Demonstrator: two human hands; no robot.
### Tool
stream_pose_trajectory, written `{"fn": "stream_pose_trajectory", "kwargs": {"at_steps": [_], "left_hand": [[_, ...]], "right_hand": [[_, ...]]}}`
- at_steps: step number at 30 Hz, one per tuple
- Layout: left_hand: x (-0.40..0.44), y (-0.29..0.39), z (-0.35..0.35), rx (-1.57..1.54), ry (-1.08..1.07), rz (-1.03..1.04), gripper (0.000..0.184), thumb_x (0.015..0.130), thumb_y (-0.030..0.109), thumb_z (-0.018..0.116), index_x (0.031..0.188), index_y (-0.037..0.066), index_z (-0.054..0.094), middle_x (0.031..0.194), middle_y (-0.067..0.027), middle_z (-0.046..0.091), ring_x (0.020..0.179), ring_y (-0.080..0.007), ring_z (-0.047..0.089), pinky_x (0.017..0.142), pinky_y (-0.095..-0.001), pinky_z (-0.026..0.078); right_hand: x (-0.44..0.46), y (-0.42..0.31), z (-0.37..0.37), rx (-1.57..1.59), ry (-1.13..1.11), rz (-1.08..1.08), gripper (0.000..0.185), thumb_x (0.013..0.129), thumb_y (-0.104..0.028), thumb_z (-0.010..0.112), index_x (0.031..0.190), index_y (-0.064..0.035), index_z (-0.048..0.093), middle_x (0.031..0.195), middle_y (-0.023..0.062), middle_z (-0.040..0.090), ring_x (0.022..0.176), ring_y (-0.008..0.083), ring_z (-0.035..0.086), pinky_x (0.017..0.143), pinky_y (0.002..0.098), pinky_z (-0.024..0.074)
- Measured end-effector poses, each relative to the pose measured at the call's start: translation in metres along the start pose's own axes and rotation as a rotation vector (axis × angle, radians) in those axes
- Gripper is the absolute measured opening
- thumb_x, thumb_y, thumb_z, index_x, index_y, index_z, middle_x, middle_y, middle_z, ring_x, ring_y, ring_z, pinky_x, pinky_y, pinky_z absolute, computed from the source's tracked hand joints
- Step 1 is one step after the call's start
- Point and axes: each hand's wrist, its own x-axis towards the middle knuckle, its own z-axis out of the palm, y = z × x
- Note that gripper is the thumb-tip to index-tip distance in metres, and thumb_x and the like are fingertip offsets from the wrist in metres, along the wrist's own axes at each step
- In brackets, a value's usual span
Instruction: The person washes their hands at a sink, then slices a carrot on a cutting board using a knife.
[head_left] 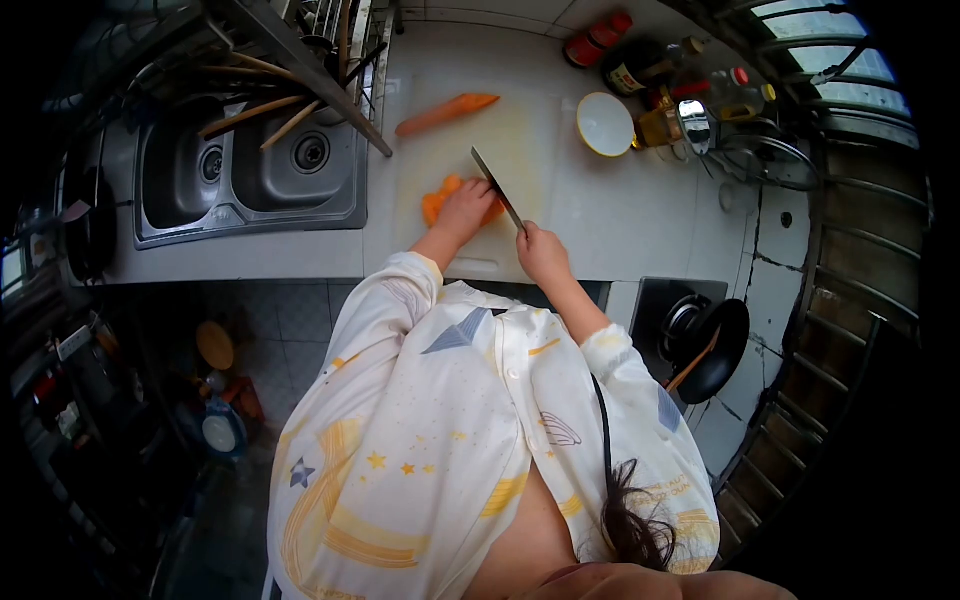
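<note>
A knife is in my right hand, its blade angled up and to the left over a pale cutting board. Fingers bent, my left hand presses on orange carrot pieces just left of the blade. What lies under those fingers is partly hidden. Farther back on the board rests a longer piece of carrot, apart from both hands.
A double steel sink is at the left, below a metal rack with wooden utensils. At the right are a white bowl, several bottles, a glass lid and a black pan by the stove.
</note>
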Motion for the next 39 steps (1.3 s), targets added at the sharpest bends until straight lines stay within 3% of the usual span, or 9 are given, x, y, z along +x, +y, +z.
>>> {"fn": "stream_pose_trajectory", "kwargs": {"at_steps": [3, 9, 15, 20, 27, 29, 33, 37, 39], "left_hand": [[0.0, -0.003, 0.0, 0.107, -0.026, 0.02, 0.028, 0.082, 0.012, 0.055, 0.109, 0.008, 0.063, 0.116, -0.0056, 0.059, 0.113, -0.0254, 0.054, 0.09, -0.0359, 0.05], [-0.001, -0.003, 0.006, 0.053, 0.046, 0.002, 0.028, 0.081, 0.012, 0.056, 0.108, 0.008, 0.063, 0.119, -0.0067, 0.058, 0.114, -0.0263, 0.053, 0.091, -0.0364, 0.05], [-0.002, -0.003, 0.001, 0.076, -0.073, -0.038, 0.028, 0.08, 0.011, 0.058, 0.107, 0.006, 0.062, 0.119, -0.0083, 0.057, 0.115, -0.0271, 0.053, 0.091, -0.0364, 0.05], [-0.004, -0.008, 0.011, 0.043, 0.022, -0.014, 0.028, 0.081, 0.011, 0.057, 0.108, 0.007, 0.061, 0.12, -0.009, 0.057, 0.115, -0.0278, 0.053, 0.091, -0.0362, 0.05], [-0.005, -0.007, 0.008, 0.051, -0.029, -0.035, 0.028, 0.082, 0.011, 0.056, 0.109, 0.006, 0.061, 0.12, -0.0099, 0.056, 0.117, -0.0282, 0.052, 0.093, -0.0363, 0.05], [-0.004, -0.005, 0.009, 0.045, 0.009, -0.031, 0.028, 0.082, 0.011, 0.056, 0.108, 0.006, 0.061, 0.12, -0.0099, 0.056, 0.117, -0.0283, 0.052, 0.093, -0.0362, 0.05], [-0.006, -0.004, 0.009, 0.008, 0.03, -0.033, 0.028, 0.079, 0.006, 0.056, 0.107, 0.006, 0.059, 0.121, -0.0109, 0.055, 0.115, -0.0298, 0.052, 0.093, -0.0374, 0.048], [-0.008, -0.01, 0.005, 0.031, -0.031, -0.033, 0.026, 0.078, 0.007, 0.058, 0.104, 0.006, 0.059, 0.121, -0.0113, 0.055, 0.113, -0.0301, 0.053, 0.091, -0.038, 0.049], [-0.009, -0.011, 0.005, 0.021, 0.134, 0.049, 0.023, 0.078, 0.01, 0.058, 0.101, 0.008, 0.062, 0.113, -0.0077, 0.059, 0.108, -0.0272, 0.056, 0.087, -0.0368, 0.051]], "right_hand": [[0.009, 0.004, 0.014, 0.066, 0.162, -0.098, 0.023, 0.092, -0.02, 0.052, 0.099, -0.0021, 0.064, 0.074, 0.0256, 0.063, 0.071, 0.0452, 0.061, 0.066, 0.0528, 0.0497], [0.001, -0.011, -0.013, 0.002, -0.003, -0.029, 0.027, 0.094, -0.023, 0.049, 0.102, -0.0046, 0.066, 0.08, 0.0248, 0.066, 0.076, 0.0435, 0.064, 0.07, 0.0526, 0.0509], [0.012, -0.005, 0.01, 0.073, 0.135, -0.084, 0.022, 0.091, -0.019, 0.052, 0.095, -0.0022, 0.065, 0.074, 0.026, 0.063, 0.071, 0.0456, 0.061, 0.066, 0.0533, 0.0494], [0.007, -0.011, -0.017, 0.018, -0.086, 0.01, 0.028, 0.093, -0.023, 0.049, 0.106, -0.0039, 0.066, 0.083, 0.0249, 0.066, 0.078, 0.0438, 0.064, 0.071, 0.052, 0.0513], [0.012, -0.014, 0.0, 0.089, 0.111, -0.078, 0.022, 0.091, -0.019, 0.052, 0.094, -0.0013, 0.064, 0.075, 0.0259, 0.063, 0.072, 0.0457, 0.061, 0.066, 0.0526, 0.0494], [0.01, -0.013, -0.013, 0.036, -0.047, -0.02, 0.027, 0.093, -0.022, 0.048, 0.101, -0.0026, 0.066, 0.083, 0.0259, 0.066, 0.079, 0.0445, 0.063, 0.073, 0.0524, 0.0506], [0.011, -0.006, 0.0, 0.04, -0.063, -0.001, 0.028, 0.094, -0.023, 0.048, 0.105, -0.0039, 0.066, 0.082, 0.0255, 0.066, 0.079, 0.0446, 0.063, 0.072, 0.0523, 0.0508], [0.018, -0.006, 0.02, 0.103, 0.107, -0.06, 0.024, 0.091, -0.019, 0.052, 0.103, -0.0032, 0.064, 0.076, 0.0255, 0.064, 0.073, 0.0454, 0.062, 0.067, 0.0525, 0.0505], [0.016, -0.006, 0.018, 0.122, 0.129, -0.062, 0.024, 0.091, -0.019, 0.052, 0.104, -0.0034, 0.064, 0.077, 0.0257, 0.064, 0.073, 0.0452, 0.062, 0.067, 0.0525, 0.0506]]}}
